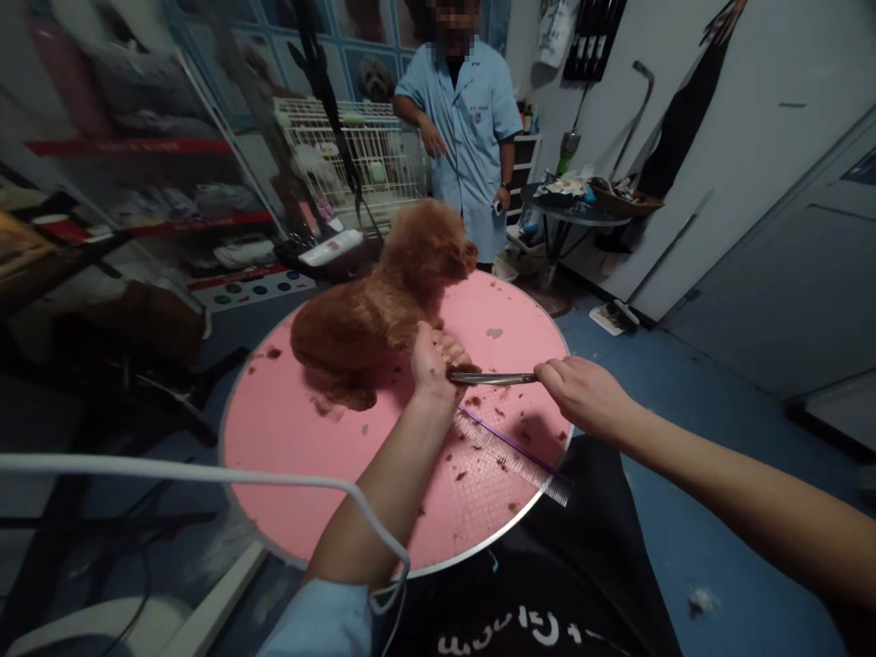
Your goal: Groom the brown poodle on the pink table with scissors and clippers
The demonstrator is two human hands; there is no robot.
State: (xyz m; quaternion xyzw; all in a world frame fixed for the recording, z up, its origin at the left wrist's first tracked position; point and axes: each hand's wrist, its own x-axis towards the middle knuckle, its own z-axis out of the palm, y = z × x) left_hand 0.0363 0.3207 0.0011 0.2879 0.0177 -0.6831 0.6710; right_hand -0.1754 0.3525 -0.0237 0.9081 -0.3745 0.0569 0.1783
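pink shows on the round table (307, 511) in the middle of the frame, its lower edge partly covered by a black apron (589, 538) whose lettering is cut off at the bottom. the brown dog (356, 319) sits on its upper left part, legs partly lost in fur and shadow. the left hand (432, 363) curls round a paw (465, 369), mostly hidden. the right hand (578, 391) grips the scissors (499, 378), fingers covering the handles, blades against the paw. a comb (510, 452) lies lower right, overhanging the rim. at top centre stands a person (472, 137), face blurred. dim shelves (178, 219) blur at upper left.
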